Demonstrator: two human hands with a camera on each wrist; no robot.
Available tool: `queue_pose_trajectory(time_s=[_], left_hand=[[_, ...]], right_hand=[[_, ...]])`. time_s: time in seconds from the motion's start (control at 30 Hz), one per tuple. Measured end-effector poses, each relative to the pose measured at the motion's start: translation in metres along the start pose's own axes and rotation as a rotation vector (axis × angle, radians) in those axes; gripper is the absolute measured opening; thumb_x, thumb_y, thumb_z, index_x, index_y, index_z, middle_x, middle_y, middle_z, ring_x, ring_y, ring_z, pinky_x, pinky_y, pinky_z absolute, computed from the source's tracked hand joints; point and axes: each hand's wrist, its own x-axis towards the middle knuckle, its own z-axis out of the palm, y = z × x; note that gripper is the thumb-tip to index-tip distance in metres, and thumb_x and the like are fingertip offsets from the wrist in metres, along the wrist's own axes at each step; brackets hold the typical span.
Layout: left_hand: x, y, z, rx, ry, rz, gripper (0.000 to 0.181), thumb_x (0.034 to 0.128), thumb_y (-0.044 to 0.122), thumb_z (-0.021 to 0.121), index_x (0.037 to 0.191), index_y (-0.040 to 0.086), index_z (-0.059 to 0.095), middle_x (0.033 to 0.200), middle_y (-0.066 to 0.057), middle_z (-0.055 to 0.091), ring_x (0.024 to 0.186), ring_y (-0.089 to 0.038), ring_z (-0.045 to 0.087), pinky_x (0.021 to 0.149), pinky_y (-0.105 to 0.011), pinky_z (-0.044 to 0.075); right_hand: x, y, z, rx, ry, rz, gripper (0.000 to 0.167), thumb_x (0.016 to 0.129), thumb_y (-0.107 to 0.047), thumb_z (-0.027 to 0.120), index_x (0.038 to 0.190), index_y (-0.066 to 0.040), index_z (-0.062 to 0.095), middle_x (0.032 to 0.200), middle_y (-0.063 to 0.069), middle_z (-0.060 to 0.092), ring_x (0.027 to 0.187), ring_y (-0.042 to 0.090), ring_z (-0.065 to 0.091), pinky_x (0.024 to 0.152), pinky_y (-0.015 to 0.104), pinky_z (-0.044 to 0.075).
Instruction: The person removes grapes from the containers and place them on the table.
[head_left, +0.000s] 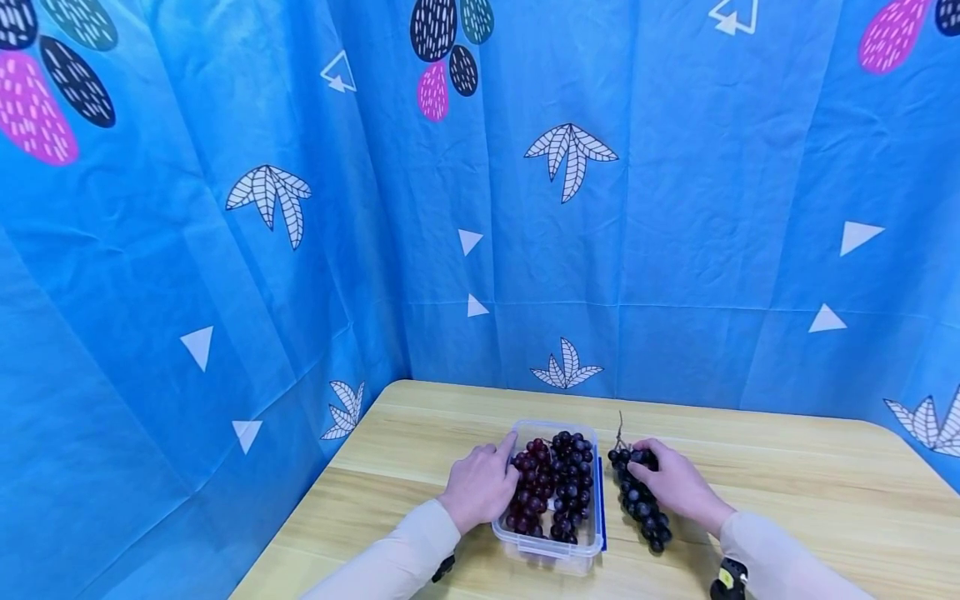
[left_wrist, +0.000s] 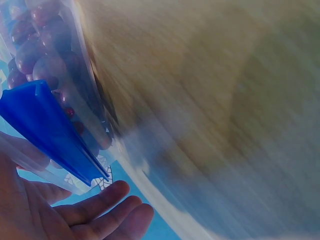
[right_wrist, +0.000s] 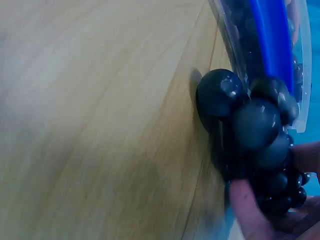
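A clear plastic container (head_left: 552, 547) holds a bunch of dark red grapes (head_left: 530, 492) and a bunch of black grapes (head_left: 573, 479). My left hand (head_left: 482, 483) touches the container's left rim, index finger extended along it; in the left wrist view its other fingers (left_wrist: 102, 212) are loosely spread beside a blue latch (left_wrist: 47, 130). Right of the container, my right hand (head_left: 678, 483) grips another bunch of black grapes (head_left: 643, 507) around its upper part. Its bare stem points away from me. The right wrist view has fingers and thumb around those grapes (right_wrist: 257, 125), near the table surface.
A light wooden table (head_left: 810, 492) lies under everything, its back edge running along a blue patterned curtain (head_left: 697, 208). Another blue latch (head_left: 602, 504) hangs on the container's right side, between it and the gripped bunch.
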Motion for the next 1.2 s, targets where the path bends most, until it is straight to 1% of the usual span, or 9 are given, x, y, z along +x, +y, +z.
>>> queue_pose_trajectory(time_s=[0.07,0.13,0.2,0.3,0.57,0.63,0.73,0.93,1.2], left_hand=[[0.0,0.0,0.0,-0.004,-0.002,-0.001,0.057,0.1003,0.033,0.044,0.154,0.015,0.042,0.115,-0.014,0.07,0.104,-0.028,0.067,0.072,-0.046,0.058],[-0.001,0.0,-0.001,-0.008,-0.004,-0.002,0.057,0.1001,0.033,0.044,0.155,0.015,0.042,0.114,-0.014,0.07,0.103,-0.029,0.067,0.072,-0.046,0.058],[-0.001,0.001,-0.001,-0.012,-0.008,-0.004,0.058,0.1002,0.033,0.044,0.155,0.015,0.041,0.113,-0.014,0.07,0.103,-0.028,0.067,0.071,-0.045,0.057],[-0.002,0.002,-0.002,-0.018,-0.017,-0.008,0.058,0.1003,0.033,0.044,0.155,0.015,0.041,0.113,-0.014,0.07,0.102,-0.029,0.067,0.071,-0.045,0.057],[0.0,0.001,0.0,-0.01,-0.014,-0.005,0.058,0.1011,0.035,0.042,0.156,0.017,0.039,0.116,-0.014,0.069,0.105,-0.029,0.066,0.073,-0.047,0.057],[0.0,0.0,0.0,-0.007,-0.012,-0.006,0.058,0.101,0.035,0.042,0.156,0.017,0.039,0.116,-0.014,0.069,0.106,-0.029,0.066,0.073,-0.047,0.057],[0.0,0.0,0.001,-0.005,-0.016,-0.009,0.058,0.1011,0.035,0.041,0.156,0.017,0.038,0.117,-0.014,0.069,0.106,-0.029,0.066,0.073,-0.047,0.058],[-0.001,0.0,-0.001,-0.008,-0.012,-0.009,0.058,0.1007,0.034,0.043,0.156,0.016,0.039,0.114,-0.014,0.069,0.103,-0.029,0.067,0.071,-0.046,0.057],[0.0,-0.001,0.0,-0.014,-0.011,-0.014,0.058,0.1008,0.035,0.043,0.156,0.017,0.039,0.113,-0.013,0.07,0.101,-0.029,0.068,0.069,-0.046,0.057]], right_hand=[[0.0,0.0,0.0,-0.068,0.005,-0.028,0.05,0.099,-0.027,0.063,0.139,0.001,0.054,0.104,0.021,0.07,0.063,0.021,0.063,0.084,0.051,0.054],[0.0,0.001,0.0,-0.123,0.018,-0.063,0.053,0.098,-0.03,0.063,0.139,0.003,0.054,0.122,0.026,0.067,0.084,0.031,0.069,0.095,0.059,0.049],[0.0,0.002,-0.001,-0.159,0.025,-0.085,0.055,0.099,-0.033,0.063,0.14,0.003,0.054,0.133,0.029,0.06,0.106,0.04,0.066,0.098,0.063,0.046],[-0.002,0.003,-0.001,-0.197,0.03,-0.084,0.058,0.099,-0.038,0.062,0.141,0.001,0.054,0.136,0.031,0.057,0.119,0.05,0.058,0.097,0.065,0.046],[-0.01,-0.009,-0.006,-0.327,0.022,-0.043,0.076,0.094,-0.058,0.06,0.145,-0.004,0.05,0.134,0.037,0.053,0.089,0.04,0.068,0.065,0.052,0.055],[-0.012,-0.013,-0.006,-0.328,-0.002,-0.04,0.082,0.091,-0.061,0.062,0.147,-0.003,0.047,0.134,0.039,0.051,0.087,0.039,0.068,0.067,0.053,0.055],[-0.015,-0.017,-0.005,-0.307,-0.048,-0.04,0.092,0.086,-0.063,0.067,0.15,-0.002,0.042,0.137,0.042,0.045,0.093,0.047,0.066,0.078,0.062,0.054],[-0.016,-0.02,0.0,-0.235,-0.129,0.009,0.105,0.077,-0.051,0.082,0.157,-0.006,0.031,0.148,0.043,0.031,0.104,0.056,0.06,0.085,0.07,0.05],[-0.011,-0.02,0.003,-0.212,-0.15,0.027,0.096,0.078,-0.027,0.08,0.156,-0.002,0.029,0.143,0.044,0.036,0.091,0.037,0.065,0.072,0.051,0.054]])
